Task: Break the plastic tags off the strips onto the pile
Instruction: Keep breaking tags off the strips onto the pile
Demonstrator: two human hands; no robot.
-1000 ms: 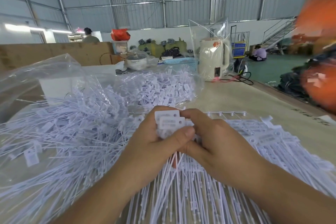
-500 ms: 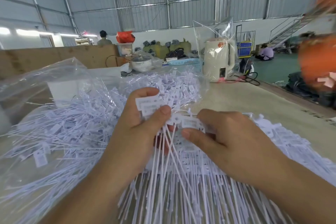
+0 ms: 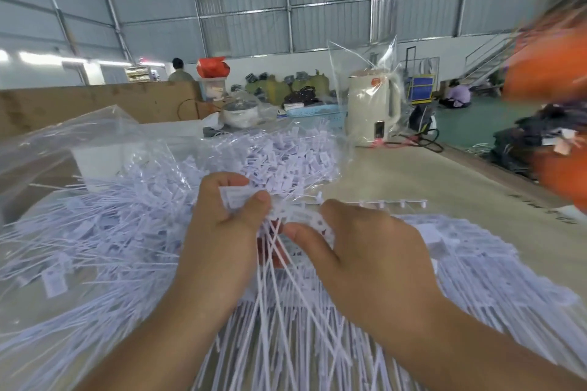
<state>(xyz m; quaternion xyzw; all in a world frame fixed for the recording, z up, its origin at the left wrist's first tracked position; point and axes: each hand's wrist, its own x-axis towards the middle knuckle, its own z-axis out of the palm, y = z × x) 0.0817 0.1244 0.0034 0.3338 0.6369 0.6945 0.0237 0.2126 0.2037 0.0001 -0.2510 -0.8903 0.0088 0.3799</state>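
Note:
My left hand [image 3: 219, 241] pinches a small bunch of white plastic tags [image 3: 236, 198] between thumb and fingers, their thin tails hanging down. Just to its right, my right hand [image 3: 371, 260] grips the tag heads of a white strip [image 3: 309, 219] with thumb and curled fingers. The two hands are nearly touching. A bare strip spine [image 3: 386, 202] with short stubs lies just beyond my right hand. A big pile of loose white tags [image 3: 104, 232] spreads to the left on a clear plastic sheet. Stacked strips [image 3: 470, 251] lie under and right of my right hand.
The beige table [image 3: 444, 187] runs back to a cream kettle [image 3: 371, 111] in clear plastic, a pot and a blue basket. A cardboard wall [image 3: 95, 105] stands at the back left. Blurred orange fabric [image 3: 556, 73] fills the right edge. People sit far behind.
My left hand has pulled a bunch of tags up and left, away from the strip in my right hand. A second ago both hands were pressed together on the same tags.

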